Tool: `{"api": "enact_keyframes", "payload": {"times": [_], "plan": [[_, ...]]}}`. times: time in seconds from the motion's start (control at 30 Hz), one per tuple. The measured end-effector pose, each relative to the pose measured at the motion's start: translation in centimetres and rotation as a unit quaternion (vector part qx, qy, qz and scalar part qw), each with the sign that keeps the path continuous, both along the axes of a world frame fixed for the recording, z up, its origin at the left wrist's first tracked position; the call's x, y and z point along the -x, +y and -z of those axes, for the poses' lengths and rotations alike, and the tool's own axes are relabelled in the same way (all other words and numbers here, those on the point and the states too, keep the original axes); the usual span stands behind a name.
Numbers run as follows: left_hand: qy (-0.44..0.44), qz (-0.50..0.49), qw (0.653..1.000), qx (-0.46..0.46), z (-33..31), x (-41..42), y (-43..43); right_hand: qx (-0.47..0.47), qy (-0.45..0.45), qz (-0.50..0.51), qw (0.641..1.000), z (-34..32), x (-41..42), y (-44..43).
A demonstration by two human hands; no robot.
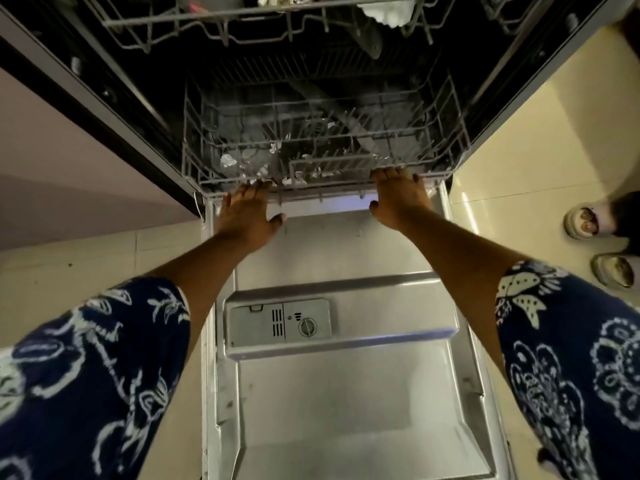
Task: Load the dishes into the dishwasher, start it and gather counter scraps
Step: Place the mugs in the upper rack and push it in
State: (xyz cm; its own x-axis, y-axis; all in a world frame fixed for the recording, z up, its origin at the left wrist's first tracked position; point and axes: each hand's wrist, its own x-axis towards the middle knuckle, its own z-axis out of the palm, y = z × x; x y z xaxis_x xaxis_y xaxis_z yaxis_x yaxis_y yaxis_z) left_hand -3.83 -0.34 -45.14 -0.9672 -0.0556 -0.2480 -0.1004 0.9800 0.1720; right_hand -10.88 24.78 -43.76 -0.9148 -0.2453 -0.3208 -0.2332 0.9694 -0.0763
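Tiled floor (519, 150); two hands (247, 216) (398, 199), two racks (329, 161) (207, 17).

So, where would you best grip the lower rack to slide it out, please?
Grip the lower rack by its front top rail, from the door side, where the left hand and right hand touch it: the rail runs straight across, so a two-handed pull should stay even.

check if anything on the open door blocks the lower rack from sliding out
Nothing visible does. The left hand and right hand rest on the front rim of the lower rack, and the open door below carries only its built-in detergent dispenser.
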Motion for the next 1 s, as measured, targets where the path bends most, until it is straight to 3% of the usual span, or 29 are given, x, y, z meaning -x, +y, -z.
{"api": "enact_keyframes", "payload": {"times": [0.33,0.73,0.83,1.0], "plan": [[-0.025,-0.084,0.993,-0.077,0.5,-14.3,4.8,0.04,-0.006,-0.025,0.999,-0.4,-13.9,3.8],[-0.044,-0.104,0.993,-0.045,2.1,-31.4,10.3,0.041,0.016,-0.065,0.997,2.0,-30.7,9.1],[-0.035,-0.114,0.992,-0.046,2.1,-33.9,11.2,0.034,-0.001,-0.058,0.998,2.4,-33.3,9.5],[-0.097,-0.118,0.987,-0.051,2.2,-36.4,11.7,0.017,-0.058,-0.058,0.997,2.0,-36.0,10.2]]}}
